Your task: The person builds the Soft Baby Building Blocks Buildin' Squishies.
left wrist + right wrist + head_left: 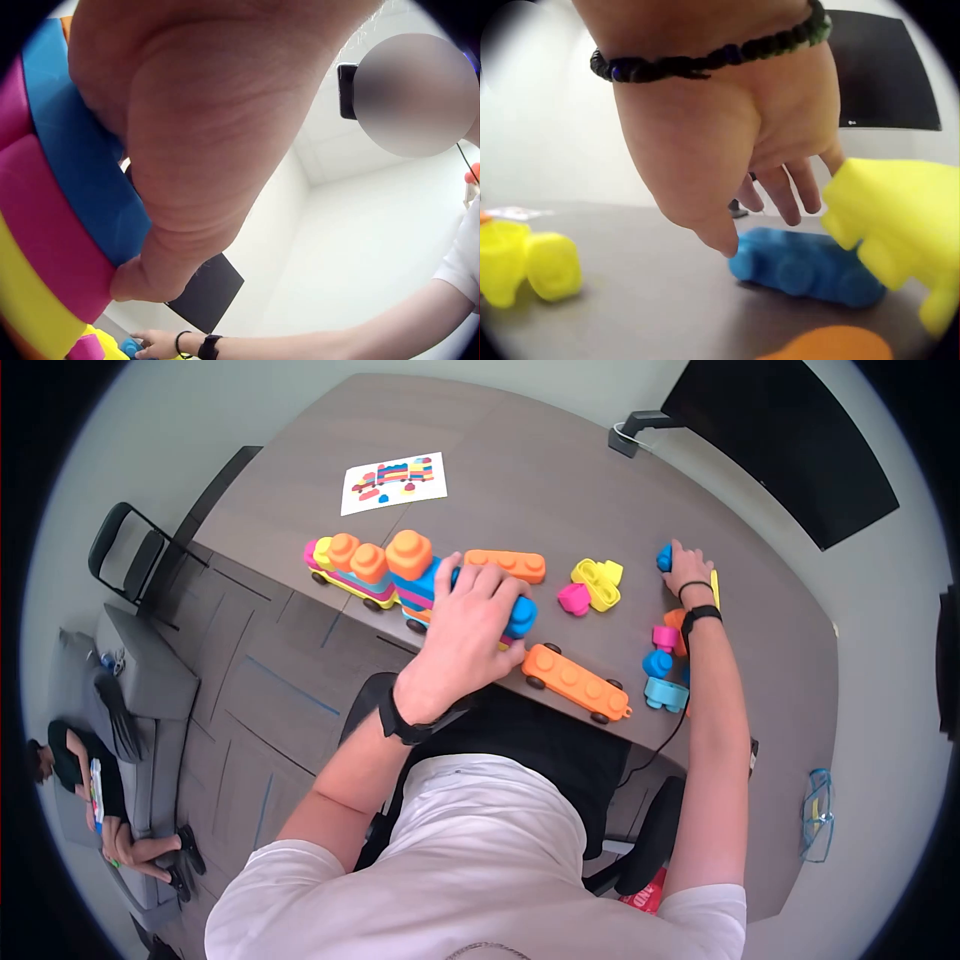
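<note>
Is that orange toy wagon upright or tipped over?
Upright: the orange wagon has its studs facing up, with dark wheels along its sides.

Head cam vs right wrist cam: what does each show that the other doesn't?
Head only: the left hand gripping the block train, the grey sofa and the seated person.

Right wrist only: a readable LG logo and the palm side of the right hand.

Both: the right hand, the blue block by it, a yellow block, the tabletop and the monitor.
</note>
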### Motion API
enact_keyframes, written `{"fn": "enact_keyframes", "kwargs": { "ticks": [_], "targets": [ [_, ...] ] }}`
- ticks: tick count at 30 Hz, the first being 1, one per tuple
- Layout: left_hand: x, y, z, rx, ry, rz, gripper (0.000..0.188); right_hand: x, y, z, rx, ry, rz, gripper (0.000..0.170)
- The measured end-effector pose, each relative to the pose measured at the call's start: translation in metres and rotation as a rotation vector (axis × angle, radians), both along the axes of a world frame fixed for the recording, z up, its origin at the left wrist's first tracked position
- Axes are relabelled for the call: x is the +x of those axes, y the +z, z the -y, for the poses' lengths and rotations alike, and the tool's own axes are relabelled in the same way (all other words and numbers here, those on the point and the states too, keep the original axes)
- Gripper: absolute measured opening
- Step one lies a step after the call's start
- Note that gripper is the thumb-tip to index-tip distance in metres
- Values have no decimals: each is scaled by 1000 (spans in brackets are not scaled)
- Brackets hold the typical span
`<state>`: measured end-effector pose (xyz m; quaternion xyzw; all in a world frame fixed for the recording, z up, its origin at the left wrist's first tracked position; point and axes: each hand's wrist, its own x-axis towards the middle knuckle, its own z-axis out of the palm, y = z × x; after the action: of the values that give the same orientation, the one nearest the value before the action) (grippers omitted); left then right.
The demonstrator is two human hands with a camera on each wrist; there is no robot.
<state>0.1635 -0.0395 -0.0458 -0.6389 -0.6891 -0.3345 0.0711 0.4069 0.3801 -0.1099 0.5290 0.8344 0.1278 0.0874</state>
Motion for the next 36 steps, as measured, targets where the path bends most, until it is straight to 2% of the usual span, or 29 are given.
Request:
{"fn": "enact_keyframes", "kwargs": {
  "ticks": [2,4,5,7,8,10,13,14,15,17,18,19,21,22,23,24,26,28,29,31,34,36],
  "targets": [
    [1,-2,0,2,-11,-1,50,-3,3,4,51,30,0,86],
    [2,-2,0,3,-7,-3,51,2,16,13,9,254,-291,81],
    [2,-2,0,0,-6,-5,51,3,25,25,6,251,-285,81],
    [2,-3,0,7,-8,-2,51,-4,49,54,35,446,-827,75],
    [2,-3,1,16,-8,-6,50,-6,68,77,35,444,-826,75],
    [1,-4,1,21,-12,-9,50,-5,102,127,-194,390,-1077,74],
    [1,-4,1,31,-21,-15,49,8,112,170,-296,460,-1198,74],
    [1,-4,1,31,-20,-11,49,12,114,185,-282,497,-1227,64],
    [0,-2,2,35,-31,-12,49,15,112,198,-272,490,-1227,64],
    [0,0,4,8,-38,-23,48,19,108,228,-384,370,-1422,55],
    [-1,6,6,-84,-46,-18,57,17,108,247,-468,284,-1570,50],
    [-1,6,7,-82,-63,-21,57,21,104,256,-453,273,-1575,50],
    [1,7,7,-17,-56,45,69,29,89,267,-447,224,-1372,46],
    [2,16,10,-60,-81,88,79,30,82,272,-437,215,-1377,46],
    [5,20,9,-59,-92,86,79,30,75,276,-314,229,-1312,44],
    [7,23,8,37,-84,72,73,29,72,280,-197,242,-1242,42],
    [9,24,7,130,-79,57,67,28,74,288,-193,196,-1240,41],
    [10,25,9,219,-358,233,51,26,76,296,-194,152,-1242,42],
    [17,27,12,215,-362,230,51,25,77,299,-173,127,-1229,41],
    [40,36,20,59,-467,470,41,25,78,304,-150,94,-1219,42],
    [50,29,15,30,-457,429,45,29,79,308,-155,90,-1142,41],
    [50,25,13,27,-457,408,46,33,80,311,-168,184,-1083,40]
  ]
}}
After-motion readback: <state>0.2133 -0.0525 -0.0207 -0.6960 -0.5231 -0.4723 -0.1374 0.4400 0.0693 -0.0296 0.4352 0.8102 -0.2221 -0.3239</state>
